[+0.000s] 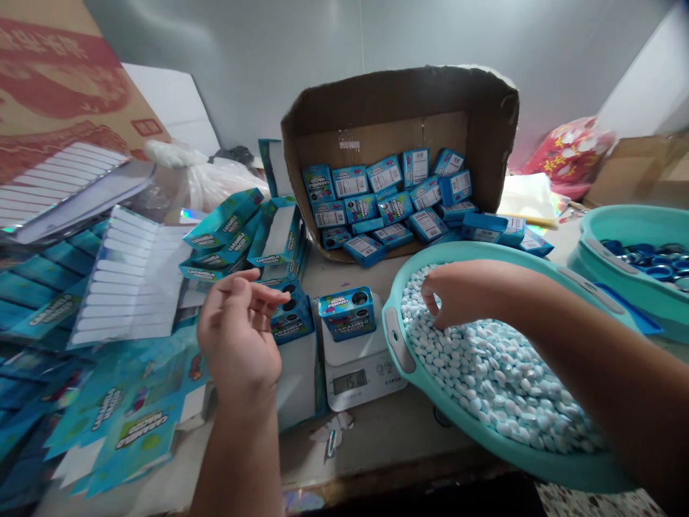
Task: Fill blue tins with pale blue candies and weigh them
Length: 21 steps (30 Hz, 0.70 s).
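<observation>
Right hand [449, 293] down in the tub [484, 249] of pale candies [479, 370], fingers curled, can't tell on what; leftward, the blue box [347, 319] sits crosswise on the scale [372, 388], nearer the left hand [240, 337], its fingers loosely apart

The right hand [438, 298] dips its fingers among pale blue and white pieces [500, 384] in a turquoise basin [511, 253]. The left hand [240, 337] is raised, fingers loosely bent. Between the hands, a blue box [347, 316] stands on a white scale [371, 380]. Beyond them, an open carton [398, 93] holds many small blue boxes [395, 208]. Printed blue sheets [145, 434] lie left of the left hand; a second basin [651, 306] stands beyond the right forearm.
</observation>
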{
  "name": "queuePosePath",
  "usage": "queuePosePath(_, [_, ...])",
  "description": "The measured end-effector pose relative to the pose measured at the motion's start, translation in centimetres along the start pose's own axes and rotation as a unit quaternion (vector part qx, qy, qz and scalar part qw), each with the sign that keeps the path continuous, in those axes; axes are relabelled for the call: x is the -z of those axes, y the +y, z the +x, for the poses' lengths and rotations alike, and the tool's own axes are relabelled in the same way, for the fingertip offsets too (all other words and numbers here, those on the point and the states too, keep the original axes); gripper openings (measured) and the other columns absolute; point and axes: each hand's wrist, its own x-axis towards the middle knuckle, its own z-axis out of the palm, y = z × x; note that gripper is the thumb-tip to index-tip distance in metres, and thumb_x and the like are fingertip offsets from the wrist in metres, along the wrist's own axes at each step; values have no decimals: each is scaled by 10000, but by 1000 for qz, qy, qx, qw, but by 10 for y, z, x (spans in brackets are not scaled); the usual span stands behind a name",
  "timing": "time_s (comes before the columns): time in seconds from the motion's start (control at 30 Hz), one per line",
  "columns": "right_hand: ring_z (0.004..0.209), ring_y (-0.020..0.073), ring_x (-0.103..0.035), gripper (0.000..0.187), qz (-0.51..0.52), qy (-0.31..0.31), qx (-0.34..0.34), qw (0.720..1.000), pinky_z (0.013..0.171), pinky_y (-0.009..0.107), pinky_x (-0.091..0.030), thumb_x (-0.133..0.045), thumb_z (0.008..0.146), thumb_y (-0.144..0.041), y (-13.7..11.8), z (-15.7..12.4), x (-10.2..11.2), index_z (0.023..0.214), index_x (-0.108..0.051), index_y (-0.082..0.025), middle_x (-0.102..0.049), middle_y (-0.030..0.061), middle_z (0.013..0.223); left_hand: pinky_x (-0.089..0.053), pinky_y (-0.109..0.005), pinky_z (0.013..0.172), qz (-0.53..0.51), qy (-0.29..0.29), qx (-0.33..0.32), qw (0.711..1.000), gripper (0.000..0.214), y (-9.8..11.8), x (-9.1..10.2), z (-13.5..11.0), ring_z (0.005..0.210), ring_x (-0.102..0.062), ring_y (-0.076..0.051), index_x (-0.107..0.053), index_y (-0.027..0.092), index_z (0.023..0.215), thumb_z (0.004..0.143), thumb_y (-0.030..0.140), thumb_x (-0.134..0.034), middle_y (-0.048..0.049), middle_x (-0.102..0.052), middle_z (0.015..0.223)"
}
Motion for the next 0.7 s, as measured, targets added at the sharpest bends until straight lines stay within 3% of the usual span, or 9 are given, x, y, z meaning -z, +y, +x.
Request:
queuePosePath(0.37, [718,242,-649,206,-15,3,-5,1000,512,300,-379,-686,692,-135,-7,-3,3,869,-769,-197,-727,39,831,-548,-270,649,6,-21,36,999,115,1,-1,-1,594,-646,-157,-653,186,905,831,264,-611,17,-628,599])
queuePosePath(0.7, [729,230,-625,221,3,15,4,1000,542,290,-373,-690,683,-170,-3,1,-1,896,-744,-189,-701,42,839,-537,-246,647,-6,-15,53,998,165,2,-2,-1,599,-644,-146,-659,183,884,787,316,-669,24,-625,598])
